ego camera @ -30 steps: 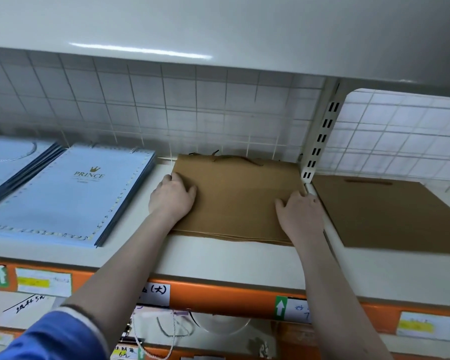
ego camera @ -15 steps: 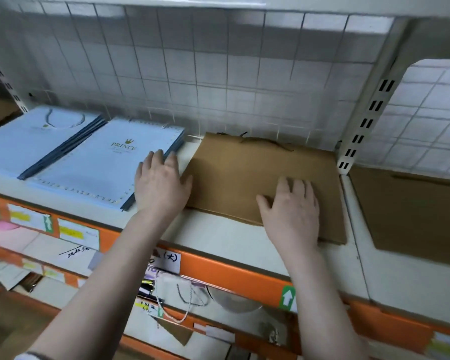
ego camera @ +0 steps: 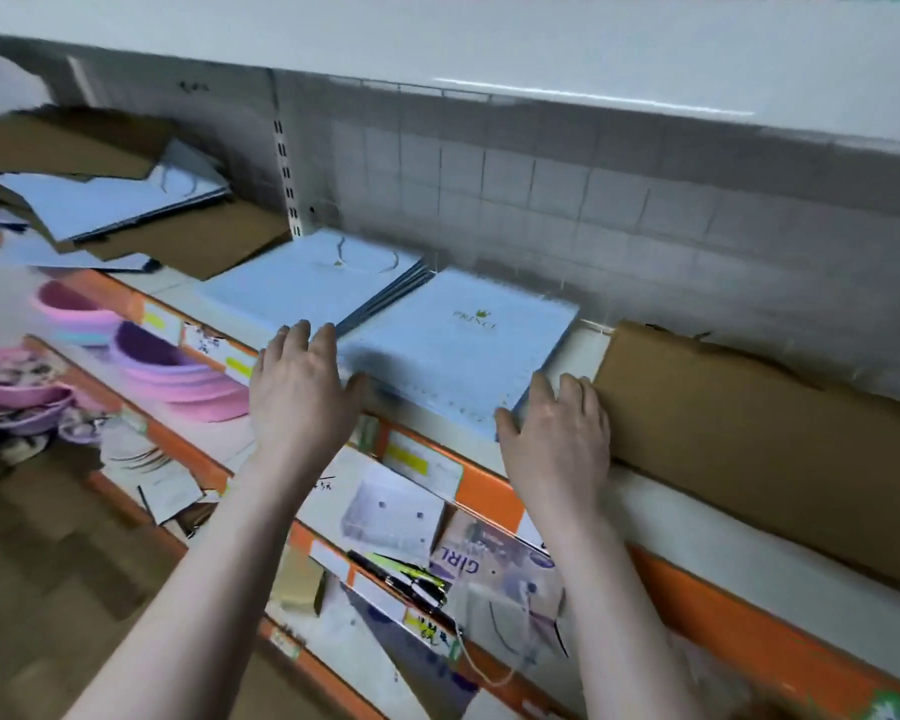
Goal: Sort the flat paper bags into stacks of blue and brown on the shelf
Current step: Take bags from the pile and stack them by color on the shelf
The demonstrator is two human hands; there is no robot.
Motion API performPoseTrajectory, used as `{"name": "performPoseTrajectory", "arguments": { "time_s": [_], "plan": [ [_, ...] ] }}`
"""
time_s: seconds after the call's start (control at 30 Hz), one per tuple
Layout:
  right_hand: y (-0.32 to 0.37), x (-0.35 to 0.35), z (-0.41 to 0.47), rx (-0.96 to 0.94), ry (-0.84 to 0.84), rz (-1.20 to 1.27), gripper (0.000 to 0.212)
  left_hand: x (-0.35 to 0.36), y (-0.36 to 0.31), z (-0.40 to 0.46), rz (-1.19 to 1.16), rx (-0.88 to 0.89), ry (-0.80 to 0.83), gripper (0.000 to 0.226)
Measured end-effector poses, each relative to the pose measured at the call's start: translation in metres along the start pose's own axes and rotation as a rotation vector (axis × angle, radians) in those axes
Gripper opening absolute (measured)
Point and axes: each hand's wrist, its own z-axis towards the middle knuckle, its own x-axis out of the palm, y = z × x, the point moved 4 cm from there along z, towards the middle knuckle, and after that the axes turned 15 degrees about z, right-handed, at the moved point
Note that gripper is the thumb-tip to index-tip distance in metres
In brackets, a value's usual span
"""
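Two stacks of light blue flat bags lie on the white shelf point(ego camera: 697, 522): a left blue stack point(ego camera: 302, 288) and a right blue stack point(ego camera: 458, 345) printed with a gold crown. A brown stack point(ego camera: 749, 433) lies to the right. My left hand point(ego camera: 300, 392) is flat, fingers straight, at the front left corner of the right blue stack. My right hand point(ego camera: 557, 433) is flat too, at that stack's front right corner, beside the brown stack. Neither hand grips anything. Farther left sits a mixed pile point(ego camera: 110, 200) of blue and brown bags.
An upper shelf board point(ego camera: 489, 44) overhangs closely. A wire grid point(ego camera: 541, 200) closes the back, with a slotted upright point(ego camera: 287, 168) left of the blue stacks. Orange rails point(ego camera: 484, 491) edge the shelf. Below lie pink and purple bowls point(ego camera: 167, 366), pens and packets.
Both hands left the brown stack and moved left to the two front corners of the right blue stack. The view swung left, revealing the mixed pile.
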Motion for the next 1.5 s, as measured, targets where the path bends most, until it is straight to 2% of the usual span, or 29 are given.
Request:
{"name": "performPoseTrajectory", "arguments": {
  "time_s": [0.27, 0.47, 0.73, 1.03, 1.13, 1.3, 1.5],
  "plan": [
    [0.156, 0.099, 0.007, -0.103, 0.025, 0.058, 0.054, -0.003, 0.188, 0.047, 0.027, -0.107, -0.053, 0.051],
    [0.248, 0.148, 0.024, -0.148, 0.027, 0.049, 0.055, -0.005, 0.282, 0.088, 0.062, -0.137, -0.067, 0.047],
    [0.328, 0.215, 0.073, -0.19, 0.034, 0.086, 0.055, 0.023, 0.365, 0.16, 0.091, -0.191, -0.074, 0.051],
    [0.447, 0.317, 0.18, -0.19, 0.088, 0.122, 0.053, 0.057, 0.462, 0.304, 0.125, -0.254, -0.096, 0.053],
    [0.485, 0.341, 0.216, -0.222, 0.076, 0.116, 0.054, 0.066, 0.49, 0.351, 0.122, -0.242, -0.123, 0.052],
    [0.533, 0.382, 0.253, -0.239, 0.077, 0.081, 0.056, 0.093, 0.534, 0.408, 0.077, -0.246, -0.075, 0.055],
    [0.569, 0.42, 0.29, -0.176, -0.02, 0.048, 0.043, 0.123, 0.575, 0.486, 0.005, -0.164, -0.065, 0.052]
  ]
}}
